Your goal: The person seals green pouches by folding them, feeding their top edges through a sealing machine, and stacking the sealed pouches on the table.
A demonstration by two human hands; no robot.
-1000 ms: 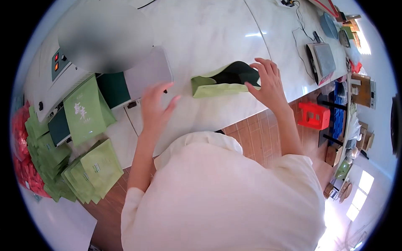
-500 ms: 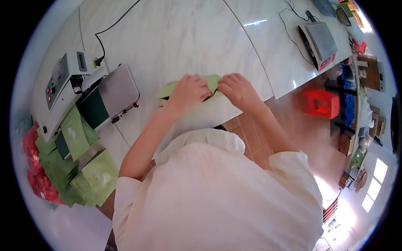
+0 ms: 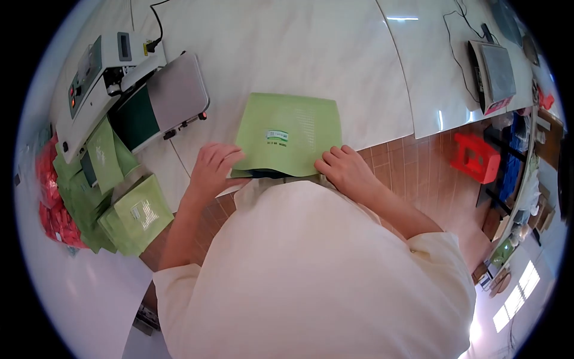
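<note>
A green bag (image 3: 290, 128) with a small label and dark printed marks lies flat on the marble table, its open, dark-lined edge toward my body. My left hand (image 3: 216, 167) is closed at the bag's near left corner, fingers bent over the edge. At the near right corner my right hand (image 3: 339, 166) pinches the edge, fingers curled. To the left stands a white sealing machine (image 3: 98, 84) with lit orange switches and a grey tray (image 3: 177, 87). Another green bag (image 3: 104, 154) hangs at its lower end.
Stacked green bags (image 3: 136, 215) and red packages (image 3: 58, 218) are at the lower left. A scale (image 3: 497, 72) with a cable sits at the right. A red stool (image 3: 475, 158) stands on the brown floor beside cluttered shelving.
The bag now lies spread with its label upward, its opening toward me. Both hands have come to its near corners, farther apart than half a second ago. The view has shifted.
</note>
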